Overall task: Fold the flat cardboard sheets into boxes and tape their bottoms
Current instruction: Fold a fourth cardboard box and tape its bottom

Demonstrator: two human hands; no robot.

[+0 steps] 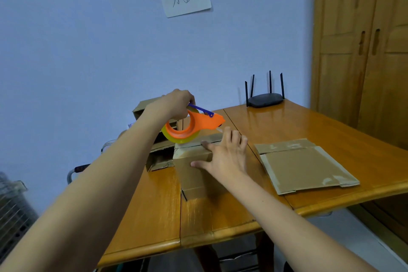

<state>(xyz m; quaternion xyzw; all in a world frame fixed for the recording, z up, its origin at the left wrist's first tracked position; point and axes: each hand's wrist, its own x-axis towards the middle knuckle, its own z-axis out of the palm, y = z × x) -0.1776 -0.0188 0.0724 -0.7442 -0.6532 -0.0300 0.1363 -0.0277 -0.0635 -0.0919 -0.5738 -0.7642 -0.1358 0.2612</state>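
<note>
Judging by how things lie on the counter [309,126], the task is taken to be partway through. One folded box [198,174] is stood near the middle of the counter with its bottom flaps turned upward, and the seam between them is being taped. Behind it, towards the wall, several boxes [157,139] already folded are stacked; whether their bottoms are taped cannot be told from here. To the right, well apart from the box in hand, a flat cardboard sheet [306,165] is left unfolded, so at least that one is judged still to be done.

An orange tape dispenser [194,126] with a roll of yellowish clear tape is gripped by the left hand [176,104], fingers curled round its blue handle, and is held just above the far end of the seam. The right hand [225,154] is pressed flat on the box with fingers spread and straight, so nothing is clasped by that grip; the flaps are held closed by it.

The box is seen as plain brown card, its upper edges slightly rounded and worn, with a glossy strip showing along the seam. A lower flap is splayed out at the near corner.
</note>
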